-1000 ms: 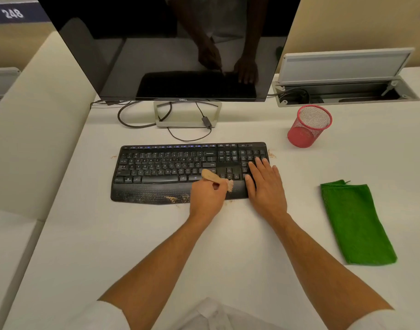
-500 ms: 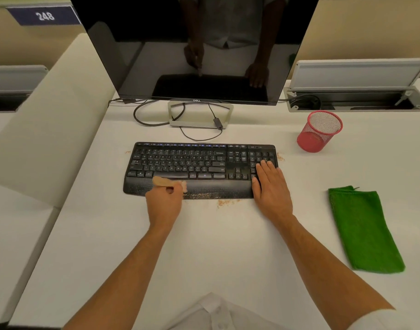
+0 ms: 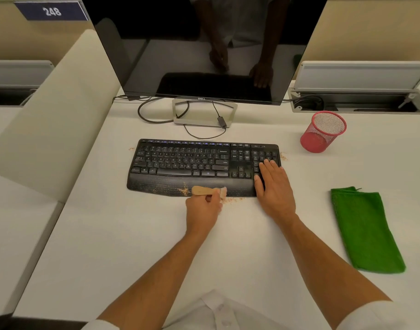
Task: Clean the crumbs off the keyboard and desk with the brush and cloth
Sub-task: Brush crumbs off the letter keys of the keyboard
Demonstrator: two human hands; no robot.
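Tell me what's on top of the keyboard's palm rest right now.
Crumbs lie scattered along the palm rest; the brush held by the left hand covers part, and the right hand hides its right end.

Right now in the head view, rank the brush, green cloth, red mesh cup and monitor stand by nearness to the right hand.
From the right hand, resting flat on the keyboard's right end:
1. Brush, just to its left, held by the left hand.
2. Green cloth, to its right.
3. Red mesh cup and monitor stand: too close to call.

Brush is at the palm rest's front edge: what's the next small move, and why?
Probably sweep the brush in the left hand toward you, since crumbs sit on the keyboard edge, while the right hand steadies it.
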